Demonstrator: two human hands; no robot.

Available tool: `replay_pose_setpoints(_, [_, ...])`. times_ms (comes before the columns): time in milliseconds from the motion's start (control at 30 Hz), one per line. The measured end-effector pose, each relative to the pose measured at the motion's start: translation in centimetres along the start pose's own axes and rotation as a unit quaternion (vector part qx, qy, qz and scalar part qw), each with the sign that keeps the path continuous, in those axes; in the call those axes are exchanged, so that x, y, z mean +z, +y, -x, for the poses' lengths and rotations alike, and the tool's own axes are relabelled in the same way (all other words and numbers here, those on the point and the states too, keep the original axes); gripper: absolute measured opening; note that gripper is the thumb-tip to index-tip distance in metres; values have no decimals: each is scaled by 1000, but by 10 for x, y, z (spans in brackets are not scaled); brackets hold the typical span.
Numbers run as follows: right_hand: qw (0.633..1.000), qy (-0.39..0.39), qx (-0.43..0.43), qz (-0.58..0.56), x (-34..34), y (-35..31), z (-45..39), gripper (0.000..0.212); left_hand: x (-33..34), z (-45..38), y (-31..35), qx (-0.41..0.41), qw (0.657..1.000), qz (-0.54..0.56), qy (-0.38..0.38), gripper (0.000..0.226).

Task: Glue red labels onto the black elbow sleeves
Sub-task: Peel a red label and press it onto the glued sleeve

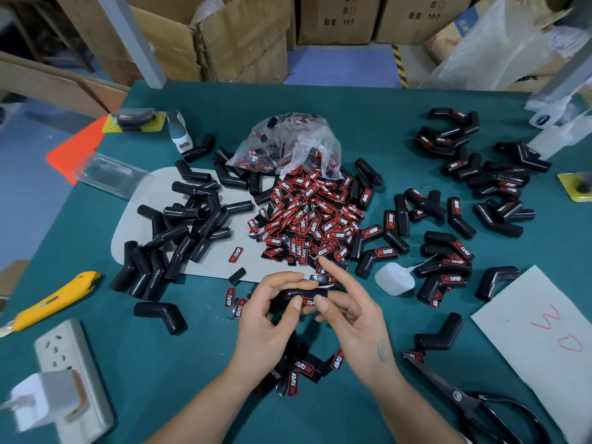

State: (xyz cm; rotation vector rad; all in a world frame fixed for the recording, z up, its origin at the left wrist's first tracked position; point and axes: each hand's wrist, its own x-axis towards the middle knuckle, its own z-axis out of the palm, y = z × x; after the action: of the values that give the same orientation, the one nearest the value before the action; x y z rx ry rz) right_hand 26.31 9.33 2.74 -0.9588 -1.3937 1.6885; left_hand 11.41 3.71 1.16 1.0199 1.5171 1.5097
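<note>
Both forearms reach in from the near edge, and between the hands sits one black sleeve (299,298) with a red label (308,302) on it. Left hand (272,310) grasps the sleeve, fingers curled over its top and thumb pressed on the label. Right hand (347,307) pinches the sleeve's other end with its thumb beside the label, index finger raised and straight. I judge the label is being pressed down to set.

Just beyond lies the label heap (307,216) spilling from a clear bag (288,145), with the glue bottle (394,279) to its right. Right of that, labelled sleeves (448,264) lie in loose groups; left, on a grey mat, a bare pile (179,225) waits. The bare pile looks about as large as the finished groups, so roughly half remains, by my estimate.

Scissors (474,402) lie near right, a yellow knife (54,299) near left.
</note>
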Motion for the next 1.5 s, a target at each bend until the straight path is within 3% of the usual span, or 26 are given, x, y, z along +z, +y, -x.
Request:
replay_pose_setpoints(767, [999,38,-17,-2,2,2,2,51,1,-4,5,37,998,-3,-53,28])
replay_pose_setpoints(933, [1000,27,0,3,-1,3,0,49,-12,-9,-2,102,989,-51,-98,29])
replay_pose_setpoints(1133, [999,28,28,-5,-6,4,-1,45,-10,-13,-8,201,966,-152,-51,18])
replay_pose_setpoints(1233, [999,26,21,15,-7,3,-1,44,-11,-13,-9,186,969,-157,-31,16])
replay_pose_setpoints(1367, [996,58,-13,71,-7,2,0,43,-18,-16,-6,94,993,-76,2,16])
replay_pose_setpoints(1500, [993,61,-16,99,-8,6,-3,50,-21,-16,-5,63,994,-79,-38,28])
